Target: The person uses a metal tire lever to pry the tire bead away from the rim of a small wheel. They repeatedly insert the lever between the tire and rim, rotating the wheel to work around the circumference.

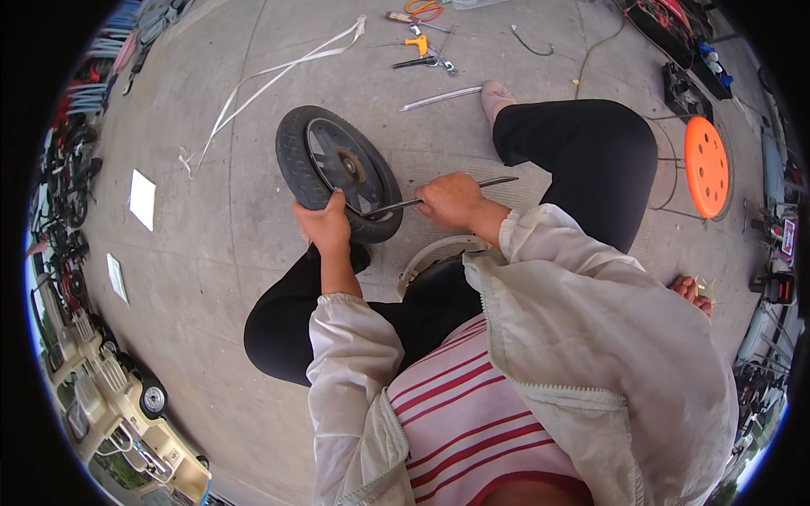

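Note:
A small black wheel with a rubber tyre [294, 156] stands tilted on the concrete in front of me, between my legs. My left hand [326, 223] is closed round the near side of the tyre, with the thumb up against the rim. In my right hand [451, 201] is a dark metal tyre lever [393, 207]. One end of the lever reaches the near edge of the wheel, where tyre and rim meet. Its curved other end sticks out to the right, past my fist. How deep the tip sits under the tyre I cannot tell.
Beyond the wheel lie a yellow-handled tool [418, 44], a screwdriver [405, 17], a metal bar [440, 99] and a white strap [253, 80]. An orange stool [706, 167] stands right, near another person's hand [693, 294]. White sheets [143, 200] lie left; vehicles line both sides.

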Tool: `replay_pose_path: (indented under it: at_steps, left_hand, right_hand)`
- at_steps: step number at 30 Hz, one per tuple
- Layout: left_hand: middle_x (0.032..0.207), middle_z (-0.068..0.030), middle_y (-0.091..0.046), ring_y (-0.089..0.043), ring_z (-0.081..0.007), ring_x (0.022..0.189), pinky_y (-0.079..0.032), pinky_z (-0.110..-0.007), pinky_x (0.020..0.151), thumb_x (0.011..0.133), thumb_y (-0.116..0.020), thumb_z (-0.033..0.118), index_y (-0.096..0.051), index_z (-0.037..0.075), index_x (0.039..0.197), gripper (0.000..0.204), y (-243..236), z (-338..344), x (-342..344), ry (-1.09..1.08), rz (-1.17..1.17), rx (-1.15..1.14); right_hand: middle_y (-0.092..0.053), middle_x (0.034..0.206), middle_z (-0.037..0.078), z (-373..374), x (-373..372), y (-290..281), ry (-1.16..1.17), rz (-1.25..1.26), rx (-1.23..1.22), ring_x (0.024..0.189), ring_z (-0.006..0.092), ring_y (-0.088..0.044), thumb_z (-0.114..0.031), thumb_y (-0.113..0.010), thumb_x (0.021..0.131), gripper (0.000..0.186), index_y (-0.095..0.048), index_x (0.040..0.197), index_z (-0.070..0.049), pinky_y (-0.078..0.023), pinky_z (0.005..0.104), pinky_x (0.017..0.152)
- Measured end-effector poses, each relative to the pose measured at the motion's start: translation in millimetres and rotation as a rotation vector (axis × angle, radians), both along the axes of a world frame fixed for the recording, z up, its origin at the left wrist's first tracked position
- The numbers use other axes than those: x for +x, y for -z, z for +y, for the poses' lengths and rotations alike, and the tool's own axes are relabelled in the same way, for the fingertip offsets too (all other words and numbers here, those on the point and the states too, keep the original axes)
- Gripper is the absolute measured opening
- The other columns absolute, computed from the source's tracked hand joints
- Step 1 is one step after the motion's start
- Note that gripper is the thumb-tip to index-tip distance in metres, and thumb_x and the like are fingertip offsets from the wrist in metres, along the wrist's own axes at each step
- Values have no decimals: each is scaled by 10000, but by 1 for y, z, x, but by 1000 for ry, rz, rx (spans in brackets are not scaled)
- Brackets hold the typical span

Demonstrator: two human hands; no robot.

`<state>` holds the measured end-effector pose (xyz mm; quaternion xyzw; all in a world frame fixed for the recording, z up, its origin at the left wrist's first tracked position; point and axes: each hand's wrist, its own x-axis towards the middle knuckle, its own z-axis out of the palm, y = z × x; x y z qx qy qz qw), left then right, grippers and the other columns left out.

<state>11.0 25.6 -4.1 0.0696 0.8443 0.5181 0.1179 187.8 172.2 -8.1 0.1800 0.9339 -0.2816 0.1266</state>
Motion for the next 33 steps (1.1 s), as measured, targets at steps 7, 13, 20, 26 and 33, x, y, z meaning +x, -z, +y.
replay_pose_path:
  at_steps: [7, 13, 20, 26, 33]
  left_hand:
    - [1086, -173, -602, -605, -220, 944, -468, -316, 871, 713, -749, 91, -426, -88, 1223, 630, -3, -3, -1, 108, -56, 38]
    - [1108, -182, -598, -595, -248, 1011, -449, -326, 914, 706, -726, 67, -420, -72, 1268, 654, -7, 0, 1, 234, 21, 19]
    - [1104, -179, -604, -594, -259, 1015, -444, -335, 922, 712, -716, 85, -443, -59, 1266, 634, -1, 0, -10, 257, 2, -37]
    - [1077, -160, -616, -602, -260, 968, -452, -348, 897, 716, -709, 80, -467, -44, 1254, 603, -3, -19, -37, 219, -104, 30]
    - [1124, -183, -607, -607, -256, 1018, -452, -342, 919, 706, -717, 83, -432, -48, 1286, 659, -2, -11, -5, 267, -7, -22]
  right_hand:
    - [-691, 786, 114, 8, -5, -6, -8, -15, 11, 768, 334, -669, -499, -586, 870, 403, -705, 842, -115, -520, 463, 660]
    - [-689, 767, 119, 6, -10, -10, -45, -27, 42, 762, 341, -668, -513, -578, 875, 442, -711, 782, -102, -518, 456, 650]
    - [-683, 748, 119, 7, -6, -26, -42, -51, 39, 735, 343, -664, -524, -571, 878, 462, -707, 762, -98, -511, 459, 630]
    - [-677, 746, 120, 17, 5, -35, 57, 56, 93, 737, 341, -663, -466, -552, 910, 413, -686, 781, -96, -513, 455, 622]
    - [-688, 816, 125, 4, -7, 16, -14, 207, 242, 799, 322, -680, -208, -614, 799, 129, -689, 770, -106, -530, 441, 624]
